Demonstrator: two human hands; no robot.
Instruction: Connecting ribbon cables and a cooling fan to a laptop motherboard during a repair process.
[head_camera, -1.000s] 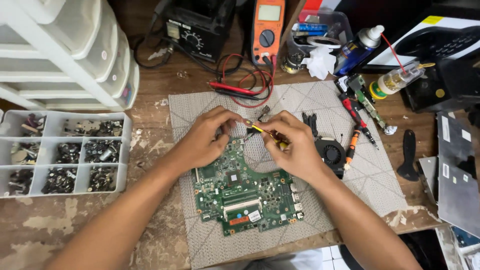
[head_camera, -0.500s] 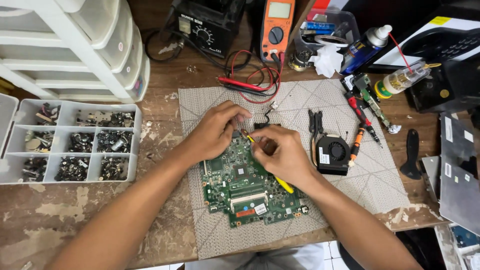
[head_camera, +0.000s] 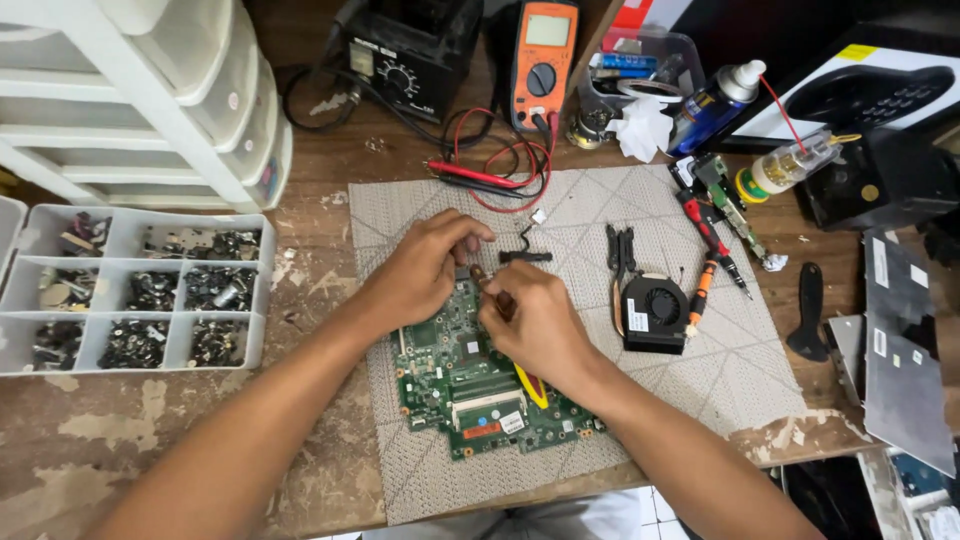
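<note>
Green circuit board (head_camera: 470, 375) lies flat on the grey mat (head_camera: 700, 400), under both hands. Left hand (head_camera: 425, 270) fingers pinch narrow at the board's far edge, on a small part too small to identify. Right hand (head_camera: 540, 325) fingers wrapped around a yellow-handled screwdriver (head_camera: 528, 383), tip near the left fingers. Cooling fan (head_camera: 652, 312) already off the board (lying right of the right fingers). Board work looks unfinished. Parts tray (head_camera: 130, 300) left of the left fingers, on the worktop (head_camera: 150, 440).

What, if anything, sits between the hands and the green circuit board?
Nothing visible. The left hand rests on the upper edge of the green circuit board, and the right hand lies over its top right part, holding a yellow-handled tool against it. The fan unit lies apart to the right on the mat.
</note>
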